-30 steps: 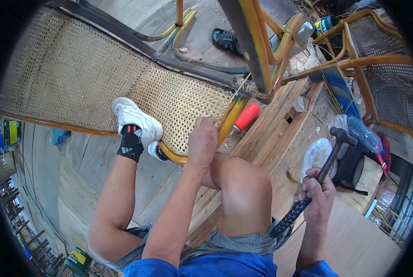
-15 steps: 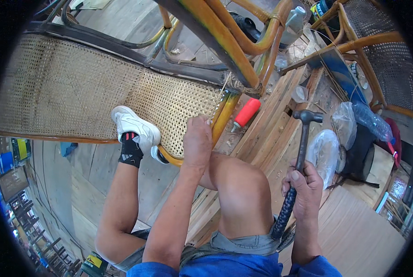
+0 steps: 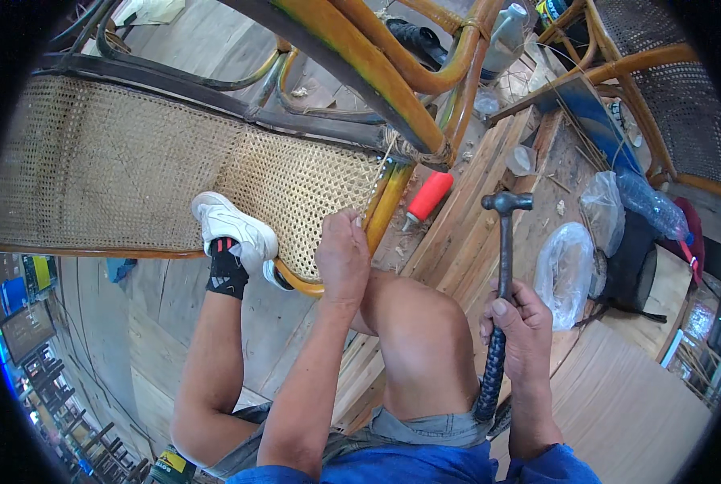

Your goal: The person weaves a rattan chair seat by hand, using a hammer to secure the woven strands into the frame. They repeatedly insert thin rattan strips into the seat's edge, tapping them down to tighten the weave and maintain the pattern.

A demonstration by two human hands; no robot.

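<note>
My right hand is wrapped round the handle of a hammer, its dark metal head upward and its black braided grip against my shorts. My left hand rests closed at the edge of the woven cane panel, close to the yellow-brown rattan frame. Its fingertips are pressed together, and whatever they pinch is hidden. The panel belongs to a long rattan chair lying tipped in front of me. My foot in a white shoe presses on the panel, left of my left hand.
A red bottle with a pale nozzle lies just right of the frame. Beyond it are wooden planks, clear plastic bags and a plastic bottle. Another rattan chair stands at the far right. Thick rattan poles cross above the panel.
The hammer has swung left, its head shifting toward the frame, and my right hand has moved slightly left with it. My left hand stays at the panel's edge, a little lower.
</note>
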